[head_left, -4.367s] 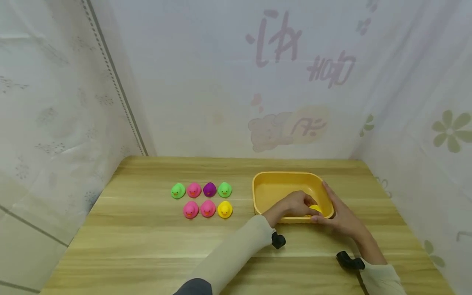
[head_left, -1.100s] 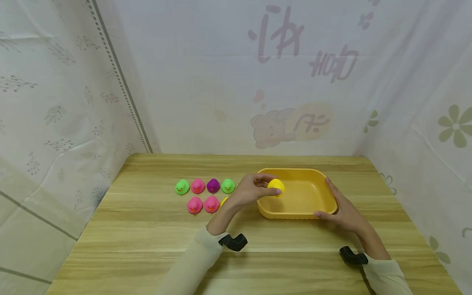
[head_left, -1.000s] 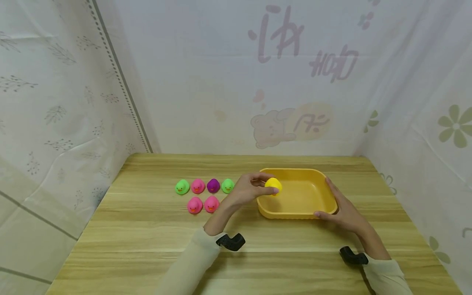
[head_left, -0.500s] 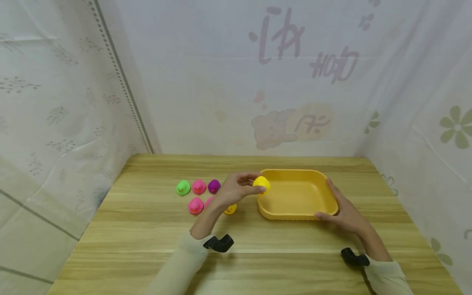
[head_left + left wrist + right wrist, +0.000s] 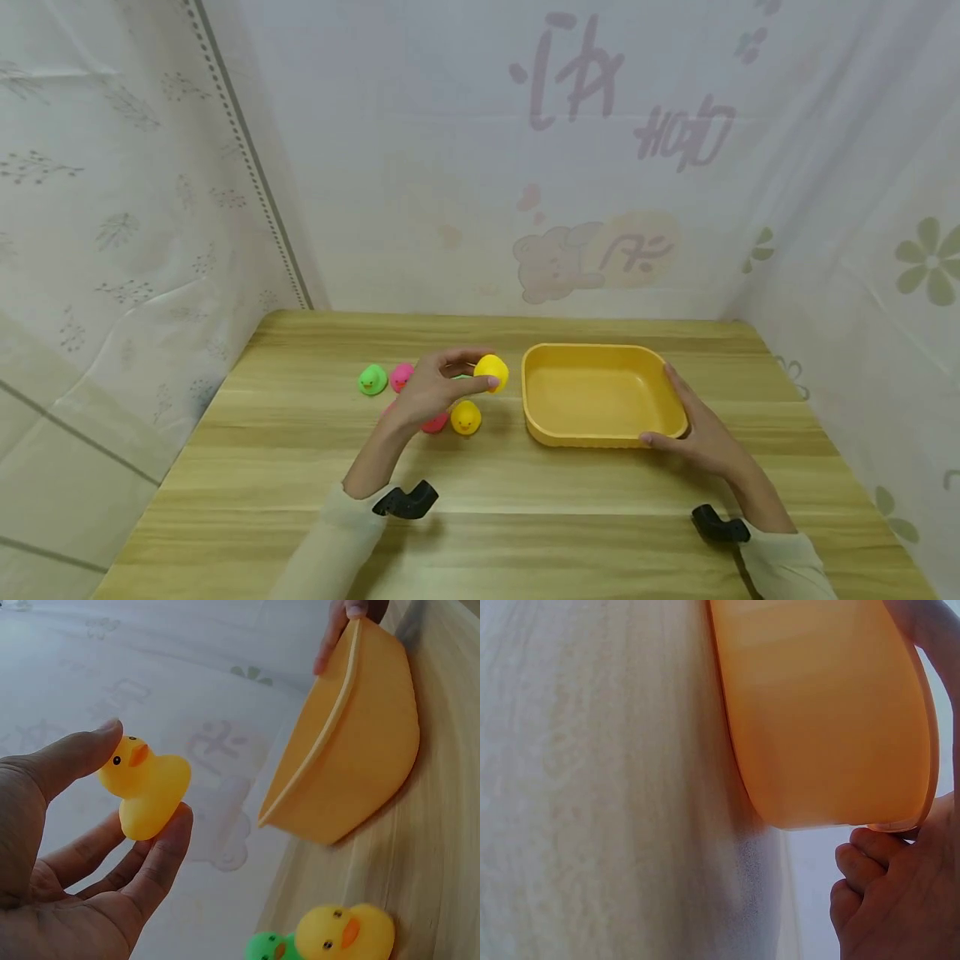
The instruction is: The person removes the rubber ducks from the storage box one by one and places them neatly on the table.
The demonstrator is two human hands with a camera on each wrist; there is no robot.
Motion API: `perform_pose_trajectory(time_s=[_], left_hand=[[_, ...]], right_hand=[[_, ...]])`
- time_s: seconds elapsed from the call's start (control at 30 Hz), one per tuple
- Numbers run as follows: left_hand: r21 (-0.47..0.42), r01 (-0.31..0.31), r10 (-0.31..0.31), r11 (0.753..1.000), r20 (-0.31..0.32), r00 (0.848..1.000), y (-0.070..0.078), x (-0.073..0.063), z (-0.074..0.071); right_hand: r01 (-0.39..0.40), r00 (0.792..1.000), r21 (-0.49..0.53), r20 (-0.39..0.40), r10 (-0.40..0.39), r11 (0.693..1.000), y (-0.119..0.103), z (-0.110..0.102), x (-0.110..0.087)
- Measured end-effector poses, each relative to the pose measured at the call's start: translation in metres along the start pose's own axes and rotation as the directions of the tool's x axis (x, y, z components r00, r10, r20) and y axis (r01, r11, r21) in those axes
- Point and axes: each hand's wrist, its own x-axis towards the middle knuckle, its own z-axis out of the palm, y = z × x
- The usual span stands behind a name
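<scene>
My left hand [image 5: 423, 392] pinches a yellow rubber duck [image 5: 491, 372] above the table, just left of the tub. In the left wrist view, the thumb presses the duck's head and fingertips support it from below; its orange beak [image 5: 139, 754] shows. My right hand [image 5: 705, 437] grips the right end of a yellow plastic tub [image 5: 600, 396], its thumb at the front rim. The right wrist view shows bent fingers [image 5: 874, 851] close at the tub's rim. Beneath the held duck, another yellow duck [image 5: 466, 419] sits on the table.
More rubber ducks stand at the left: a green one [image 5: 372, 380], a pink one [image 5: 402, 377] and others partly hidden by my left hand. The wooden table [image 5: 525, 533] meets a printed cloth curtain [image 5: 420, 167] behind. Black wrist mounts [image 5: 407, 502] sit on both sleeves.
My left hand has lifted the yellow duck out of the tub and carried it left, past the rim, over the other ducks. The right hand stays on the tub.
</scene>
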Motion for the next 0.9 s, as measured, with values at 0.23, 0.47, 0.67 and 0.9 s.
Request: perform_pose_trajectory(time_s=[0.23, 0.47, 0.67, 0.9], left_hand=[[0.002, -0.012, 0.013, 1.000, -0.041, 0.999, -0.003, -0.014, -0.022], [0.011, -0.032, 0.033, 0.999, -0.087, 0.996, -0.016, -0.028, -0.044], [0.031, -0.010, 0.014, 0.999, -0.125, 0.992, -0.026, -0.039, -0.059], [0.082, 0.006, 0.009, 0.997, -0.180, 0.984, -0.035, -0.051, -0.077]], right_hand=[[-0.016, 1.000, -0.005, -0.003, 0.016, 1.000, 0.003, -0.003, -0.002], [0.005, 1.000, -0.007, -0.015, -0.005, 1.000, 0.004, 0.001, 0.000], [0.003, 1.000, -0.028, -0.021, -0.004, 1.000, 0.004, 0.001, 0.000], [0.002, 1.000, -0.020, -0.013, -0.003, 1.000, 0.003, 0.000, -0.001]])
